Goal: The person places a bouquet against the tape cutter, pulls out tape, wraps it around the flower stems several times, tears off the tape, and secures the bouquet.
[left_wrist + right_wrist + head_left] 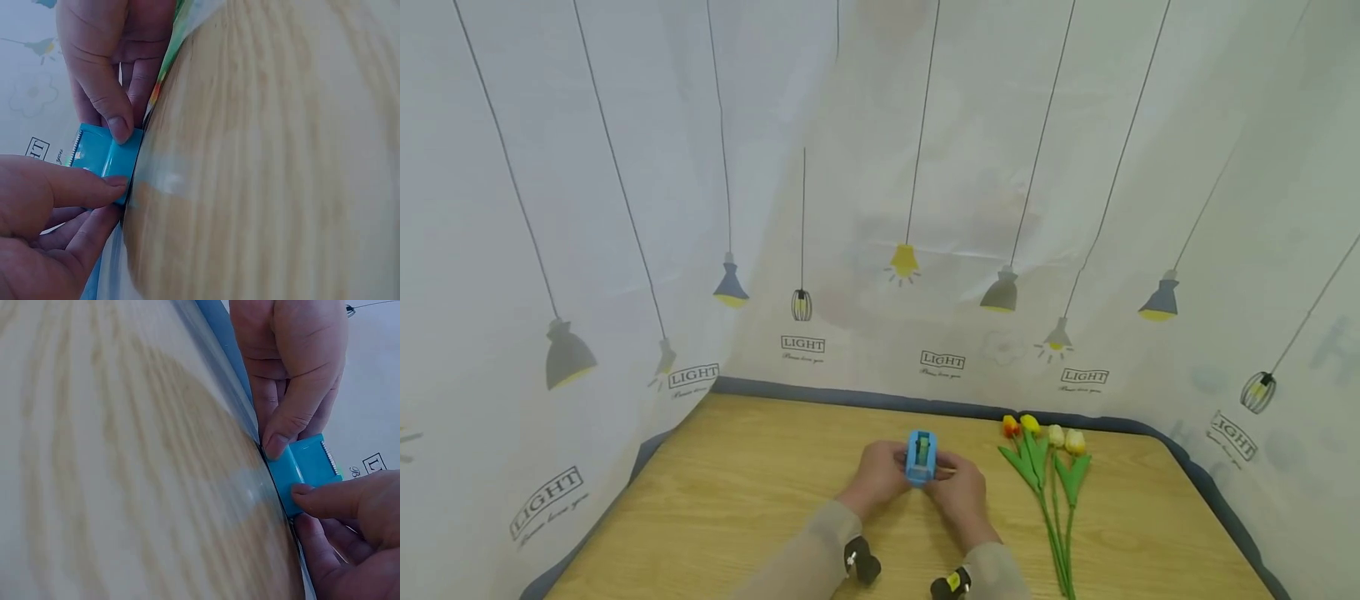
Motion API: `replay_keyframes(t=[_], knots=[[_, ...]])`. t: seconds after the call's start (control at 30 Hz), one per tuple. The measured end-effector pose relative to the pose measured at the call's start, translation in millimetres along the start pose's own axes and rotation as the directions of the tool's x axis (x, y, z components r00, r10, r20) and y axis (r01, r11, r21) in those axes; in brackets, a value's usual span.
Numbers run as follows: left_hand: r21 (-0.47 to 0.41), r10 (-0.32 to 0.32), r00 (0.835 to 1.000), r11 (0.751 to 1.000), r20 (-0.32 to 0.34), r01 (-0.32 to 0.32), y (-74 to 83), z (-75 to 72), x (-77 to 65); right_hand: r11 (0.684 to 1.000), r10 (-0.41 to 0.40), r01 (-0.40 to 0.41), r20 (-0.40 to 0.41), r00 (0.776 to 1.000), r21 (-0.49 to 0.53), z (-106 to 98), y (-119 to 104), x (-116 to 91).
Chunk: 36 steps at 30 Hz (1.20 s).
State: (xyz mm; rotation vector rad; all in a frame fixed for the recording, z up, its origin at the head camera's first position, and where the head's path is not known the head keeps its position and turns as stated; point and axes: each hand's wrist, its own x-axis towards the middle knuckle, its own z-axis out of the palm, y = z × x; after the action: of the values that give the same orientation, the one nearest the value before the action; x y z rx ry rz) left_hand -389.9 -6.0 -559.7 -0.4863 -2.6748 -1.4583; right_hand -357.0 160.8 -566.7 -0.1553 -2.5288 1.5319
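A small blue tape dispenser (920,478) with a greenish roll inside is held at mid-table. My left hand (882,475) grips its left side, and my right hand (961,493) grips the right side. Both thumbs press on the smooth blue face, plain in the left wrist view, where the dispenser (95,150) shows a serrated cutting edge. In the right wrist view the dispenser (306,464) sits low at the tabletop; whether it touches the wood I cannot tell. The fingers behind it are partly hidden.
Several artificial tulips (1056,467) with orange, yellow and whitish heads lie right of my hands on the wooden table (760,483). Behind and at the sides hangs a pale curtain (865,333) printed with lamps, meeting the table's dark edge (850,398).
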Motion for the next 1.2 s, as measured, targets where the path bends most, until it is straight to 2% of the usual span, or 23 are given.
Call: replay_keyframes(t=[0.33, 0.57, 0.77, 1.2], knots=[[-0.032, 0.014, 1.000, 0.999, -0.015, -0.015, 9.1, 10.2, 3.4, 1.000, 0.005, -0.005, -0.008, 1.000, 0.003, -15.5, 2.2, 1.2], [-0.113, -0.024, 1.000, 0.993, -0.008, 0.023, 10.5, 19.4, 5.8, 0.998, 0.035, -0.034, -0.008, 0.999, 0.049, -21.1, 10.9, 2.6], [-0.080, -0.016, 0.999, 0.997, -0.043, 0.013, 10.9, 17.0, 2.7, 0.999, -0.011, 0.011, -0.005, 1.000, 0.046, -19.3, 12.6, 1.9], [-0.098, -0.074, 0.997, 0.993, -0.031, 0.070, 15.0, 13.4, -1.1, 1.000, -0.021, 0.021, 0.002, 1.000, 0.013, -16.9, 11.4, 1.3]])
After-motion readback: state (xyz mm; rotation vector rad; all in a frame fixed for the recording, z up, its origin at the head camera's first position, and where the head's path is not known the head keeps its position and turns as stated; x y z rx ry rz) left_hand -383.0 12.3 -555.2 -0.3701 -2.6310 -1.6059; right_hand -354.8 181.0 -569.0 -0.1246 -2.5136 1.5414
